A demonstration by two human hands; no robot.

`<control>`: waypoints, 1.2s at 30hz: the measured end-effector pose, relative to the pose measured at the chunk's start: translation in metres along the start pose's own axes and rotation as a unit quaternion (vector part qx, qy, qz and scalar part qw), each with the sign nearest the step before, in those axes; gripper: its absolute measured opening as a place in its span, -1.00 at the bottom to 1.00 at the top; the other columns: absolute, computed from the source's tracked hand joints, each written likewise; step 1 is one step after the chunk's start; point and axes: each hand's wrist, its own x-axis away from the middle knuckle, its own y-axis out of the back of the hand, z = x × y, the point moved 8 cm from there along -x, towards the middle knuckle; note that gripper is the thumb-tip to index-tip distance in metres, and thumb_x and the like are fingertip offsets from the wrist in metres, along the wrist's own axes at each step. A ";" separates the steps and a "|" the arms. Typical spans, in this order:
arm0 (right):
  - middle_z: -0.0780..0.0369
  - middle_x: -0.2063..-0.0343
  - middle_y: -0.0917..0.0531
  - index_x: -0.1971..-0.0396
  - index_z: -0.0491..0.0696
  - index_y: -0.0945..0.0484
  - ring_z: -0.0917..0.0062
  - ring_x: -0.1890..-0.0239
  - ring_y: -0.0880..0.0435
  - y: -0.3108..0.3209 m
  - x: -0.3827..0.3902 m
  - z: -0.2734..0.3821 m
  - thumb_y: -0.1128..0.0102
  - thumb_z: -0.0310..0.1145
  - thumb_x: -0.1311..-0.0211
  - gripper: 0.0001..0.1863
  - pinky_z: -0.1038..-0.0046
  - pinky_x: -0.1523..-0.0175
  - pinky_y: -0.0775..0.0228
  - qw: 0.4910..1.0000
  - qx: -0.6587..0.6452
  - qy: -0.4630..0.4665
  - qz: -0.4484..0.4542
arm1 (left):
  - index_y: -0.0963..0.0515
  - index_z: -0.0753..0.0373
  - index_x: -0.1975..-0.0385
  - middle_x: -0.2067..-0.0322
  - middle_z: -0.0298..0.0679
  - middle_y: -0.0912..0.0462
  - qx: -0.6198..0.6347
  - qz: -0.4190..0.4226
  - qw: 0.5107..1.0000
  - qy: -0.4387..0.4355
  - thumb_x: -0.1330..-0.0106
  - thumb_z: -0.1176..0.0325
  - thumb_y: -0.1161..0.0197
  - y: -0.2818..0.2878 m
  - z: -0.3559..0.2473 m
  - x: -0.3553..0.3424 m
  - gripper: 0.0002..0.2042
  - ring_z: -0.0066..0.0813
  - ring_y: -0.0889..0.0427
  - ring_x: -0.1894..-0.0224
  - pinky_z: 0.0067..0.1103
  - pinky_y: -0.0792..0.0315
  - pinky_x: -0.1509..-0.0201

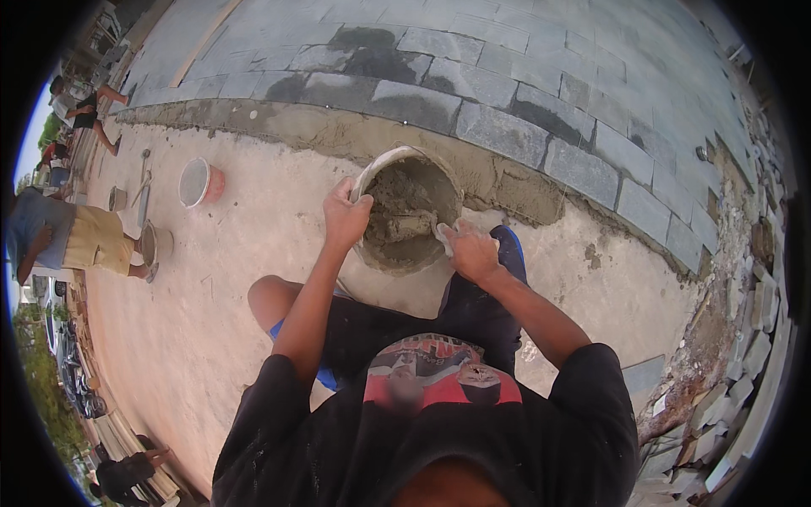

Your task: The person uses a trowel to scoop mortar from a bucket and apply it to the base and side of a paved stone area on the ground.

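I hold a mortar-coated bucket (pixel 406 152) with wet grey mortar (pixel 390 234) inside, tipped so its opening faces me. My left hand (pixel 346 211) is closed on its left rim, thumb over the edge. My right hand (pixel 469 251) is closed on the right rim at the lower side. Below the bucket are my bent legs. Just beyond it runs a strip of spread mortar (pixel 524 190) along the edge of grey stone pavers (pixel 500 132).
Pale concrete ground (pixel 186 338) surrounds me. A red bucket (pixel 203 182), grey buckets (pixel 159 242) and tools (pixel 144 190) lie left. Other people stand or move at left, one in tan shorts (pixel 97 237). Broken stone pieces (pixel 735 372) are piled right. A long board (pixel 203 42) lies on the pavers.
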 end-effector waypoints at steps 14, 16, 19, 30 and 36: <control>0.07 0.51 -0.68 0.30 -0.22 -0.62 0.38 0.48 -0.69 -0.043 0.029 -0.050 -0.22 -0.29 0.02 -0.67 0.36 0.31 -0.53 0.891 -0.360 -0.204 0.186 | -0.44 0.36 0.52 0.57 -0.35 -0.41 0.036 0.054 0.996 -0.059 0.02 0.55 -0.15 -0.054 -0.017 0.013 -0.93 -0.67 -0.32 0.47 -0.66 -0.29 0.37; 0.11 0.52 -0.67 0.24 -0.21 -0.61 0.46 0.55 -0.66 -0.059 0.030 -0.028 -0.20 -0.30 -0.01 -0.66 0.42 0.40 -0.50 0.870 -0.416 -0.190 0.184 | -0.45 0.36 0.52 0.56 -0.40 -0.42 0.052 0.072 0.995 -0.052 0.01 0.58 -0.13 -0.057 -0.014 0.016 -0.94 -0.69 -0.32 0.46 -0.67 -0.29 0.37; 0.17 0.57 -0.65 0.20 -0.16 -0.61 0.52 0.61 -0.63 -0.062 0.021 -0.004 -0.20 -0.32 -0.04 -0.68 0.46 0.48 -0.47 0.849 -0.466 -0.163 0.190 | -0.47 0.35 0.50 0.54 -0.43 -0.44 0.064 0.078 0.994 -0.030 -0.01 0.61 -0.11 -0.048 0.000 0.012 -0.94 -0.71 -0.34 0.45 -0.68 -0.30 0.36; 0.28 0.64 -0.57 0.30 -0.11 -0.59 0.62 0.69 -0.53 -0.010 0.052 -0.043 -0.14 -0.42 -0.08 -0.82 0.53 0.60 -0.36 0.815 -0.501 -0.220 0.189 | -0.46 0.30 0.46 0.51 -0.39 -0.51 0.105 0.011 0.989 0.106 -0.11 0.60 -0.09 -0.057 0.051 0.009 -0.95 -0.72 -0.38 0.51 -0.70 -0.30 0.42; 0.27 0.62 -0.57 0.30 -0.12 -0.59 0.65 0.65 -0.51 0.027 0.090 -0.101 -0.10 -0.46 -0.07 -0.81 0.55 0.57 -0.36 0.799 -0.513 -0.289 0.126 | -0.45 0.30 0.48 0.55 -0.39 -0.47 0.161 0.021 0.979 0.121 -0.12 0.60 -0.10 -0.070 0.074 0.011 -0.96 -0.73 -0.37 0.52 -0.69 -0.29 0.43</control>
